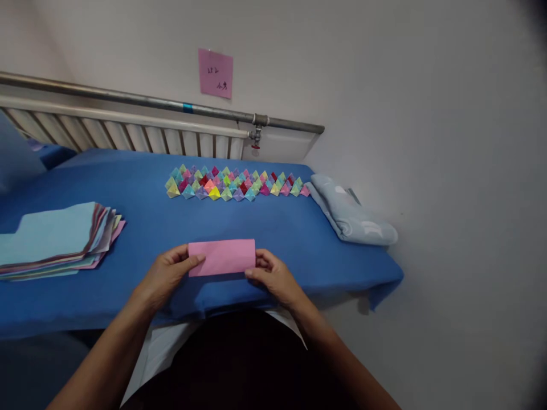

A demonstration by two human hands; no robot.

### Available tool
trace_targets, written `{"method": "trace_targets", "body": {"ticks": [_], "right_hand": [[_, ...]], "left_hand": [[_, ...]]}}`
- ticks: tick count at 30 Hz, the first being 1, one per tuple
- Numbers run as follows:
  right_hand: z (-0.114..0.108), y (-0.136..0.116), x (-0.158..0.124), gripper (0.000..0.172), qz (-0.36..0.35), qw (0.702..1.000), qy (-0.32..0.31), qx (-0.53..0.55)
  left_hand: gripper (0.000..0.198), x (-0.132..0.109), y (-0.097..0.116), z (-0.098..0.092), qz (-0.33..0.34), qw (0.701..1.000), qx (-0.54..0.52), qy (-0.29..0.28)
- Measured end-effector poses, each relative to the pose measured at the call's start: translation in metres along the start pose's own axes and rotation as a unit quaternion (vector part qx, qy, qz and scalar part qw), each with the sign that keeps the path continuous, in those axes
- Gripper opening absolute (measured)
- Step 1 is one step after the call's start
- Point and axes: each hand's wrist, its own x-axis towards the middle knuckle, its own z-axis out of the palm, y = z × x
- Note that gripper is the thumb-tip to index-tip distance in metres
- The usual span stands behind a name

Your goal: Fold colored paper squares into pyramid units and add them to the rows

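Head view: single camera, looking down over a table covered in blue cloth (277, 233).
Paper: folded pink paper (222, 257), a flat oblong lying long side across, on the cloth near the 6 o'clock edge of the table.
Left hand (168, 276): at 9 o'clock of the paper, pinching its left end, thumb laid on top.
Right hand (273, 276): at 3 o'clock of the paper, fingers curled onto its right end, gripping it.
Sheets: stack of coloured paper sheets (55, 239), fanned, at 9 o'clock of the hands, well apart.
Folded pieces: rows of small coloured origami pieces (235, 183), packed touching, at 12 o'clock of the paper, near the far edge.
Cloth roll: folded light blue towel (352, 216) at 2 o'clock, just beside the right end of the rows.
Wall: pink note (215, 73) at 12 o'clock, writing too small to read; radiator (128, 134) and metal pipe (171, 103) below it.
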Motion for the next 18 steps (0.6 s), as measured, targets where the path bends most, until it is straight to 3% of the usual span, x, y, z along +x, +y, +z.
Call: {"method": "trace_targets", "body": {"ticks": [4, 7, 10, 12, 14, 16, 18], "right_hand": [[0.007, 0.002, 0.001, 0.047, 0.027, 0.996, 0.081, -0.029], [0.011, 0.006, 0.001, 0.055, 0.016, 0.993, 0.107, -0.051], [0.012, 0.010, -0.001, 0.045, 0.006, 0.992, 0.107, -0.070], [0.012, 0.012, -0.002, 0.028, 0.008, 0.991, 0.111, -0.078], [0.013, 0.013, -0.002, 0.015, 0.019, 0.989, 0.117, -0.086], [0.014, 0.014, -0.002, 0.009, 0.034, 0.988, 0.119, -0.089], [0.015, 0.014, -0.003, 0.008, 0.044, 0.989, 0.109, -0.089]], "left_hand": [[0.042, 0.015, -0.002, 0.006, -0.035, 0.998, 0.049, -0.020], [0.030, 0.030, -0.005, 0.006, 0.029, 0.984, 0.175, -0.011], [0.018, 0.040, -0.011, 0.007, 0.091, 0.959, 0.262, 0.053], [0.022, 0.037, -0.019, 0.011, 0.203, 0.914, 0.332, 0.112], [0.025, 0.028, -0.029, 0.019, 0.358, 0.824, 0.418, 0.134], [0.024, 0.017, -0.041, 0.030, 0.462, 0.750, 0.468, 0.070], [0.022, 0.008, -0.052, 0.039, 0.502, 0.712, 0.491, 0.012]]}}
